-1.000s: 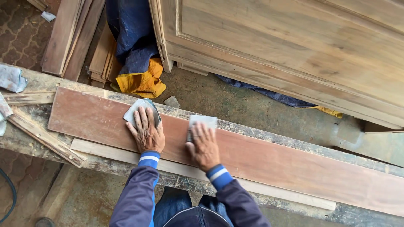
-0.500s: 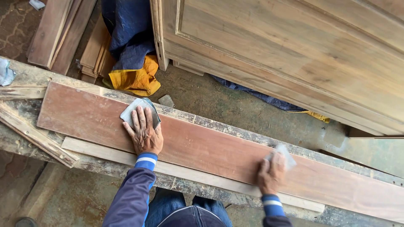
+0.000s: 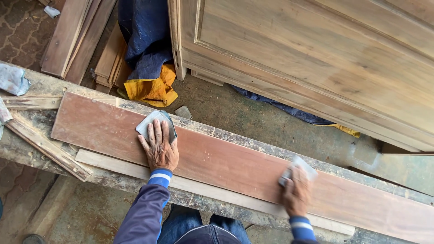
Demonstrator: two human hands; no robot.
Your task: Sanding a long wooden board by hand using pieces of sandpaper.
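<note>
A long reddish-brown plank [image 3: 226, 165] lies across a rough, dusty workbench [image 3: 40, 83]. My left hand [image 3: 159, 147] lies flat on the plank, fingers spread, pinning a grey piece of sandpaper [image 3: 151, 121] under it. Further right, my right hand [image 3: 296, 192] is blurred with motion and grips a second pale sheet of sandpaper [image 3: 300, 165] against the plank's surface. Both of my sleeves are dark blue with striped cuffs.
A pale thin strip [image 3: 117, 165] lies along the plank's near edge and a weathered batten [image 3: 45, 147] at the left. Behind the bench stand a large panelled wooden door [image 3: 316, 58], stacked boards [image 3: 74, 38] and a blue and yellow cloth [image 3: 147, 68]. A grey rag [image 3: 12, 79] lies far left.
My right hand swept with its sandpaper along the plank from beside my left hand to far right, then stayed about there. My left hand kept its place on the plank.
</note>
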